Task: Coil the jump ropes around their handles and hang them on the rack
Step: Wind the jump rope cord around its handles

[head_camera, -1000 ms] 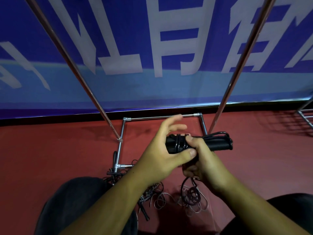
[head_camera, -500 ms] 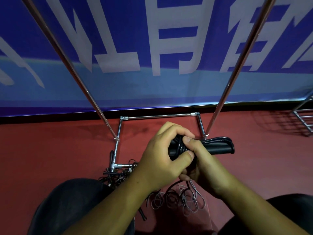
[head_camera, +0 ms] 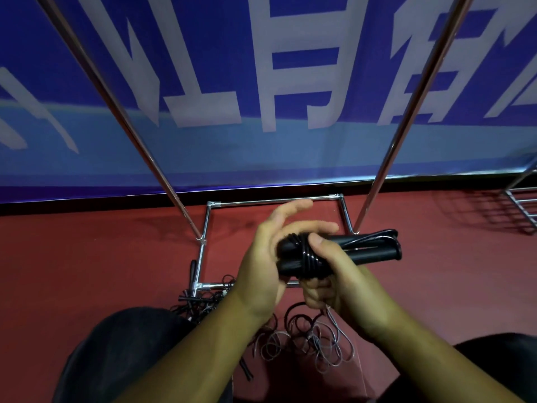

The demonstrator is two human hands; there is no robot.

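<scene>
Unravelling looms: the left hand (head_camera: 268,257) lies spread and free beside the handles (head_camera: 370,253), so only the right hand (head_camera: 337,279), clasped round them, stops the wound rope (head_camera: 303,251) springing loose.

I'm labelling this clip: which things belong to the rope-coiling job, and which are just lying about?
Job: black handles, rope wound round them, held in the right hand; left hand, fingers straight beside the coil; loose ropes on the floor; chrome rack.
Lying about: blue banner; wire frame at the right edge.
</scene>
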